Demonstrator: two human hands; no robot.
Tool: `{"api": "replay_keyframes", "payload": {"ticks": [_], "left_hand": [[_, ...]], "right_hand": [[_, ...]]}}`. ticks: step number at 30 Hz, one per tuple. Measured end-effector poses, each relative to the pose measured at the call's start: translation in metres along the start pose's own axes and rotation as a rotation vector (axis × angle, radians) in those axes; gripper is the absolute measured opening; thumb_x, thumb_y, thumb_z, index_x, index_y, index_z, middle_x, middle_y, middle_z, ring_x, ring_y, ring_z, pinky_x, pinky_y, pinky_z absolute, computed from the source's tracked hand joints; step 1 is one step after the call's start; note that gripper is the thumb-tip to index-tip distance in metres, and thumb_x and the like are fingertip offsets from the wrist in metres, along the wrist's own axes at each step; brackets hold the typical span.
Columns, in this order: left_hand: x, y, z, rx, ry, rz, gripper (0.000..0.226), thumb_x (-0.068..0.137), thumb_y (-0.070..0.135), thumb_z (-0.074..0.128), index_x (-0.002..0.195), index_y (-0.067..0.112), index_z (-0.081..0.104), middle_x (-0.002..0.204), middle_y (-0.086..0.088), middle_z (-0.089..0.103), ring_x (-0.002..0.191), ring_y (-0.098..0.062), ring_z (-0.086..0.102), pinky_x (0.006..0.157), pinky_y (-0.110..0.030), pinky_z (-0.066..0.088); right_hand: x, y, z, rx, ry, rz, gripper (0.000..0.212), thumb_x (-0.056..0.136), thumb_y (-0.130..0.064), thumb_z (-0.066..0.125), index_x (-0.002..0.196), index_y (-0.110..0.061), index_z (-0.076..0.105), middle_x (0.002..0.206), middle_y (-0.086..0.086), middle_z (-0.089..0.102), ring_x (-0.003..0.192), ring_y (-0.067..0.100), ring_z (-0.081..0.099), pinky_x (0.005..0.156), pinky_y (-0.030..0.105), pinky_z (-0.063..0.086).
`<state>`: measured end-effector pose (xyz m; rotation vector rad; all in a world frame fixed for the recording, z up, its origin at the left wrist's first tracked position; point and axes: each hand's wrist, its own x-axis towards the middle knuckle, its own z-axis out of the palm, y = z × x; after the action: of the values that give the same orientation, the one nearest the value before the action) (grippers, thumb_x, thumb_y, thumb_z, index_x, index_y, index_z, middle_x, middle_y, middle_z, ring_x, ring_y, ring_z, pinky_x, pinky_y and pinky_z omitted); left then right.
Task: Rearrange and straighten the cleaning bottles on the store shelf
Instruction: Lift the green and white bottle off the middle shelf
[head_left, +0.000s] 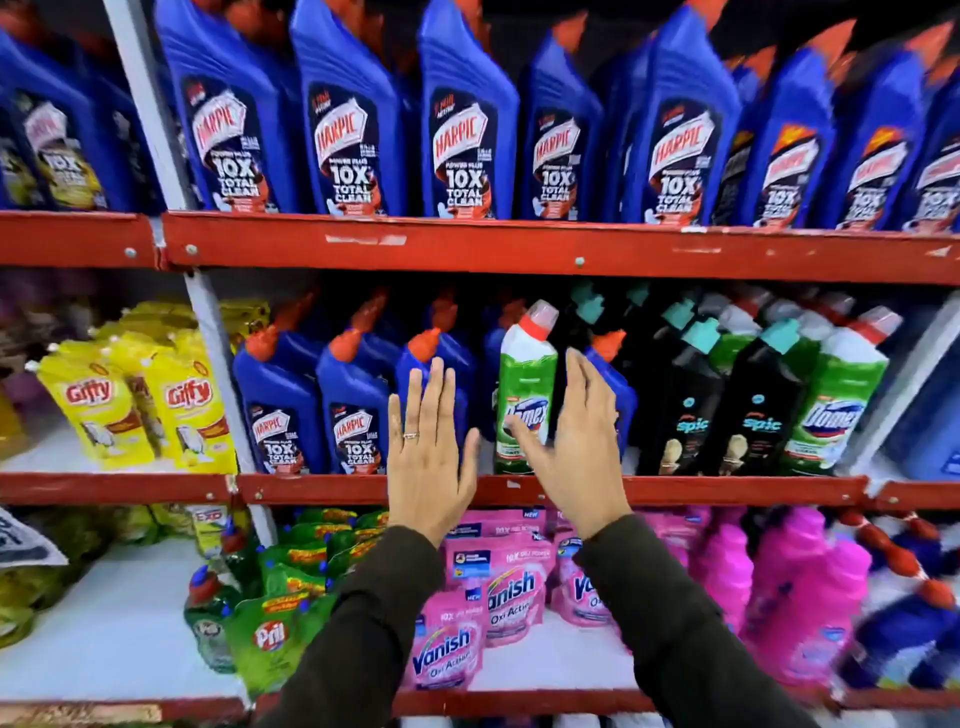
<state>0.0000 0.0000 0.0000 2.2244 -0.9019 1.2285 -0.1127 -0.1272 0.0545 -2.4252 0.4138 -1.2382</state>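
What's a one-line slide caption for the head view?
Both open hands, left hand and right hand, flank a green Domex bottle among blue Harpic bottles on the middle shelf.

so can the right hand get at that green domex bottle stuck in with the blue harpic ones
Probably yes. The right hand is open right beside the green Domex bottle, its thumb already over the label. The bottle stands at the front edge of the middle shelf with nothing in front of it.
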Motion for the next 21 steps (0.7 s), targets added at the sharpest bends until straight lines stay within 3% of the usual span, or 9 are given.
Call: {"api": "replay_keyframes", "payload": {"ticks": [3, 6, 9, 12, 14, 16, 18, 21], "left_hand": [[0.002, -0.013, 0.025, -0.018, -0.021, -0.023, 0.069, 0.105, 0.036, 0.039, 0.163, 0.004, 0.019, 0.173, -0.013, 0.007, 0.161, -0.028, 0.002, 0.131, -0.045, -0.003], [-0.003, -0.021, 0.051, -0.003, -0.018, 0.034, 0.071, 0.104, 0.037, 0.037, 0.163, 0.006, 0.013, 0.173, -0.008, 0.000, 0.161, -0.023, -0.004, 0.131, -0.043, -0.006], [-0.005, -0.031, 0.074, -0.031, 0.059, 0.051, 0.072, 0.105, 0.038, 0.034, 0.165, 0.010, 0.006, 0.173, -0.002, -0.011, 0.160, -0.020, -0.009, 0.131, -0.043, -0.007], [-0.005, -0.034, 0.086, -0.035, 0.105, 0.059, 0.076, 0.105, 0.038, 0.034, 0.165, 0.013, -0.005, 0.172, -0.003, -0.013, 0.160, -0.020, -0.011, 0.131, -0.042, -0.007], [-0.007, -0.036, 0.092, -0.019, 0.136, 0.069, 0.074, 0.106, 0.038, 0.035, 0.164, 0.009, 0.000, 0.172, -0.008, -0.007, 0.160, -0.020, -0.012, 0.131, -0.042, -0.006], [-0.010, -0.037, 0.097, -0.006, 0.167, 0.064, 0.066, 0.110, 0.038, 0.028, 0.163, 0.006, 0.004, 0.169, -0.012, 0.000, 0.160, -0.022, -0.012, 0.131, -0.043, -0.005], [-0.010, -0.038, 0.099, -0.024, 0.170, 0.058, 0.070, 0.111, 0.038, 0.028, 0.164, 0.006, -0.003, 0.172, -0.009, -0.008, 0.160, -0.022, -0.012, 0.131, -0.043, -0.004], [-0.012, -0.038, 0.100, -0.030, 0.169, 0.071, 0.080, 0.105, 0.036, 0.038, 0.163, 0.007, -0.009, 0.171, -0.005, -0.018, 0.159, -0.022, -0.013, 0.131, -0.043, -0.004]], "right_hand": [[0.026, -0.009, 0.016, 0.028, 0.028, 0.067, 0.096, 0.093, -0.047, 0.073, 0.162, -0.001, 0.023, 0.164, 0.020, 0.030, 0.151, 0.032, 0.029, 0.125, 0.037, 0.024], [0.049, -0.011, 0.027, -0.012, 0.007, 0.117, 0.086, 0.091, -0.044, 0.077, 0.153, 0.001, 0.038, 0.154, 0.019, 0.042, 0.141, 0.037, 0.043, 0.119, 0.041, 0.035], [0.059, -0.005, 0.032, -0.053, 0.031, 0.154, 0.072, 0.087, -0.050, 0.079, 0.139, -0.006, 0.055, 0.135, 0.013, 0.057, 0.123, 0.033, 0.058, 0.099, 0.039, 0.047], [0.064, -0.002, 0.034, -0.093, 0.053, 0.165, 0.067, 0.086, -0.055, 0.079, 0.133, -0.009, 0.062, 0.124, 0.010, 0.065, 0.113, 0.031, 0.064, 0.085, 0.037, 0.047], [0.065, -0.004, 0.029, -0.072, 0.057, 0.146, 0.061, 0.085, -0.053, 0.080, 0.125, -0.010, 0.067, 0.115, 0.009, 0.067, 0.105, 0.031, 0.065, 0.079, 0.035, 0.045], [0.065, -0.006, 0.023, -0.024, 0.089, 0.128, 0.056, 0.083, -0.051, 0.082, 0.121, -0.011, 0.069, 0.111, 0.008, 0.069, 0.103, 0.030, 0.067, 0.081, 0.037, 0.050], [0.064, -0.011, 0.015, 0.029, 0.143, 0.118, 0.057, 0.083, -0.051, 0.082, 0.123, -0.013, 0.070, 0.113, 0.006, 0.071, 0.105, 0.026, 0.068, 0.087, 0.040, 0.054], [0.060, -0.018, 0.001, 0.071, 0.227, 0.082, 0.056, 0.082, -0.054, 0.082, 0.123, -0.019, 0.071, 0.112, -0.001, 0.073, 0.103, 0.015, 0.068, 0.087, 0.032, 0.056]]}}
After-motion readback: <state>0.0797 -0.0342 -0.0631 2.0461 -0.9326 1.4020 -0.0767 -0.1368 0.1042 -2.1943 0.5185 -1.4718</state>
